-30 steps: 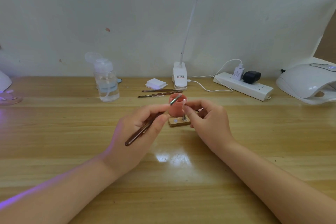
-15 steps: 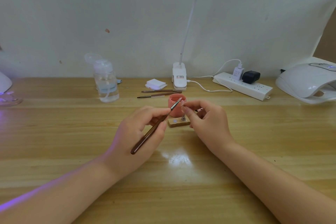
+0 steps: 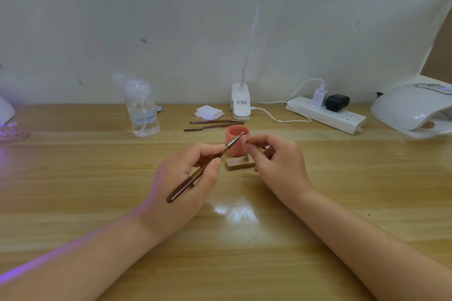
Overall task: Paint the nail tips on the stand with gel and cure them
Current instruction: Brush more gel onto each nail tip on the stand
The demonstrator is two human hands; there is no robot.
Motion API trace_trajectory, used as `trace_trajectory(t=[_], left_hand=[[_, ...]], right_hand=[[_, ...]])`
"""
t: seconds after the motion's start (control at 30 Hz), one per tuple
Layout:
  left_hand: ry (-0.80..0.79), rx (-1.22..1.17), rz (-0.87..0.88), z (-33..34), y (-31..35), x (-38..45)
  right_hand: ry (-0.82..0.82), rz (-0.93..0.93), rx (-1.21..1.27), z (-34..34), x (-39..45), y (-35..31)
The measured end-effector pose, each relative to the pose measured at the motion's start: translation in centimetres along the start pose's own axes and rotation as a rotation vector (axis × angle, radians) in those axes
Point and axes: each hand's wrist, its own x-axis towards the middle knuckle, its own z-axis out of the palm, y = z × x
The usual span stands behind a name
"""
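Brush (image 3: 206, 168), gripped by the left hand (image 3: 186, 178), had risen from the pot (image 3: 236, 140) to the nail tip (image 3: 243, 138) pinched by the right hand (image 3: 278, 166), so painting had likely begun.

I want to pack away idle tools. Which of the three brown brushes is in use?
The brown-handled brush gripped in the left hand, bristles by the pink gel jar; the two other brushes lie untouched behind it.

brush (image 3: 204, 170) tip lifted from over gel pot (image 3: 236, 140) rim to nail tip (image 3: 243, 139) in right hand (image 3: 276, 161).
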Motion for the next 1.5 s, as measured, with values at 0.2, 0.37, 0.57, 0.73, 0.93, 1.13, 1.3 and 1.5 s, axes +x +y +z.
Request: trace_trajectory(t=[0.2, 0.37, 0.57, 0.73, 0.93, 1.13, 1.3, 1.5], left_hand=[[-0.033, 0.015, 0.037, -0.31, -0.03, -0.08], [0.001, -0.006, -0.020, -0.19, 0.23, 0.06], [-0.016, 0.010, -0.032, -0.36, -0.27, -0.02], [0.010, -0.022, -0.024, -0.24, 0.17, 0.01], [-0.008, -0.016, -0.039, -0.21, 0.01, -0.07], [0.011, -0.075, -0.059, -0.18, 0.23, 0.16], [0.027, -0.036, -0.053, -0.35, 0.03, 0.00], [0.017, -0.044, -0.063, -0.15, 0.08, 0.18]], right_hand=[[-0.002, 0.002, 0.000, 0.06, 0.09, 0.35], [-0.006, -0.009, -0.012, 0.10, 0.07, 0.28], [-0.015, -0.006, -0.011, 0.09, 0.05, 0.34], [-0.003, 0.016, -0.002, 0.11, 0.08, 0.37], [0.010, 0.021, -0.001, 0.10, 0.08, 0.32], [-0.003, 0.026, -0.015, 0.02, 0.04, 0.06], [-0.008, 0.030, -0.011, -0.02, 0.02, -0.10], [-0.021, 0.016, -0.022, -0.03, -0.09, -0.30]])
